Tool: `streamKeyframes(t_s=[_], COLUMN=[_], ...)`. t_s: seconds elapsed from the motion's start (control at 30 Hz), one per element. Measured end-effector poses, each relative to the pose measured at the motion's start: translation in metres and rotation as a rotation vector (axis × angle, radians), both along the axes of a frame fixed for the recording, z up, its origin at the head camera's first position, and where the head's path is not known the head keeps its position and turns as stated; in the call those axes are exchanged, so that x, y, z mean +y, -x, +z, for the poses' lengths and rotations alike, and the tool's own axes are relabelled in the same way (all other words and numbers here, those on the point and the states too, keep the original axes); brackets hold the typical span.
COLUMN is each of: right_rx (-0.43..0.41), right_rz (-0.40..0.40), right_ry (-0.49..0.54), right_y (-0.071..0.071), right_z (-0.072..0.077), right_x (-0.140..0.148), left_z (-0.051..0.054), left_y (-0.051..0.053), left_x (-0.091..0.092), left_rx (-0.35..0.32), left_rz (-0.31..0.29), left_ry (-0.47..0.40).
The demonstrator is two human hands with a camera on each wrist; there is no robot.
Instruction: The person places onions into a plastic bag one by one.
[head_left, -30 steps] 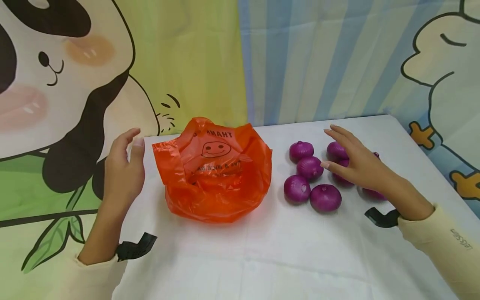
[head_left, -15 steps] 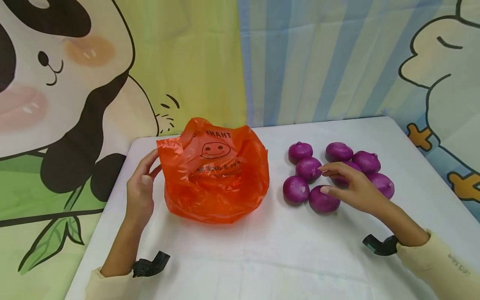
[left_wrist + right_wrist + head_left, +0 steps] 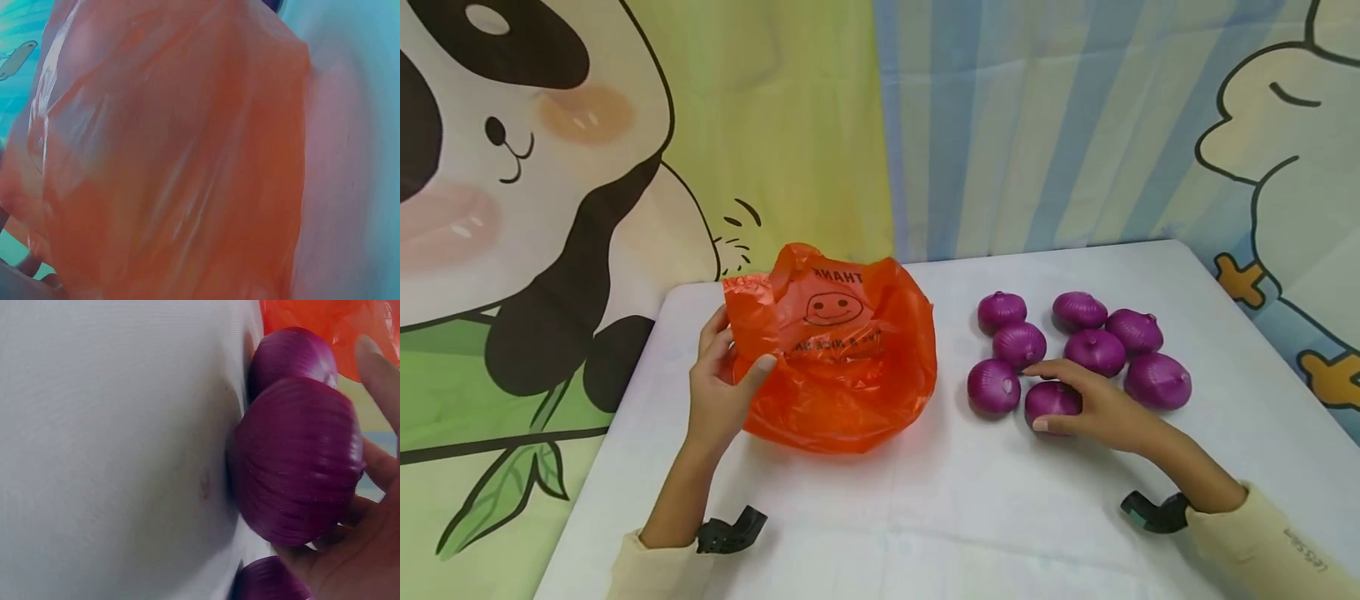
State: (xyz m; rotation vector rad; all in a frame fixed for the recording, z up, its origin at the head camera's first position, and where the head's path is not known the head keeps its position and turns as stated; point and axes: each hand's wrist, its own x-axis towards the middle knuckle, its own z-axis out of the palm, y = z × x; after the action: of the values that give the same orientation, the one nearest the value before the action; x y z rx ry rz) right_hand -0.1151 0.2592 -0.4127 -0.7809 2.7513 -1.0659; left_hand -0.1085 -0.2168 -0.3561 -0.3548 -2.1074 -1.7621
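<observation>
A thin red-orange plastic bag [image 3: 835, 400] with a printed pig face stands with its mouth toward me. My left hand [image 3: 718, 400] is at its left side, fingers along the outside and thumb spread over the near rim; the bag fills the left wrist view. At the right, my right hand [image 3: 1105, 408] is set around the nearest purple onion [image 3: 1051, 400], its thumb on the near side and fingers on the far side. In the right wrist view, the thumb [image 3: 378, 375] stands apart from the onion [image 3: 297, 462], which rests on the cloth.
Several other purple onions lie close by: one left of the hand [image 3: 993, 387], one behind it [image 3: 1095, 352], one at the right [image 3: 1157, 382]. A white cloth covers the table [image 3: 880, 533]. A cartoon-printed curtain [image 3: 1000, 125] hangs behind.
My left hand has moved right from beside the bag to its left side, shifting the bag's left edge slightly. My right hand has come down and left to the nearest onion.
</observation>
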Motion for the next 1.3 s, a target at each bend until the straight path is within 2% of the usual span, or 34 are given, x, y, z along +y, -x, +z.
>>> streamKeyframes(t_s=[0.13, 0.23, 0.4, 0.57, 0.73, 0.97, 1.1, 1.2, 1.3], right_rx=[-0.033, -0.03, 0.005, -0.004, -0.025, -0.008, -0.039, -0.094, -0.095], right_rz=[0.019, 0.031, 0.02, -0.032, -0.082, -0.084, -0.094, -0.109, -0.088], right_ry=[-0.047, -0.042, -0.012, 0.038, 0.086, 0.175, 0.238, 0.287, 0.32], right_y=[-0.001, -0.001, -0.001, -0.003, -0.002, 0.003, 0.007, 0.012, 0.018], right_z=[-0.004, -0.004, -0.002, 0.004, 0.015, 0.033, 0.051, 0.069, 0.088], right_x=[-0.001, -0.001, 0.0, 0.001, 0.001, -0.003, -0.008, -0.013, -0.021], left_z=[0.0, 0.0, 0.003, 0.006, 0.005, 0.0, -0.003, -0.004, -0.005], left_y=[0.0, -0.001, -0.004, -0.005, -0.007, -0.008, -0.008, -0.008, -0.008], left_x=[0.006, 0.009, 0.015, 0.019, 0.02, 0.021, 0.022, 0.023, 0.024], left_rx=[0.024, 0.059, 0.081, 0.082, 0.061, 0.061, 0.07, 0.071, 0.072], left_rz=[0.073, 0.124, 0.201, 0.196, 0.193, 0.158, 0.15, 0.144, 0.14], left_ry=[-0.016, -0.105, -0.222, -0.28, -0.272, -0.276, -0.265, -0.262, -0.26])
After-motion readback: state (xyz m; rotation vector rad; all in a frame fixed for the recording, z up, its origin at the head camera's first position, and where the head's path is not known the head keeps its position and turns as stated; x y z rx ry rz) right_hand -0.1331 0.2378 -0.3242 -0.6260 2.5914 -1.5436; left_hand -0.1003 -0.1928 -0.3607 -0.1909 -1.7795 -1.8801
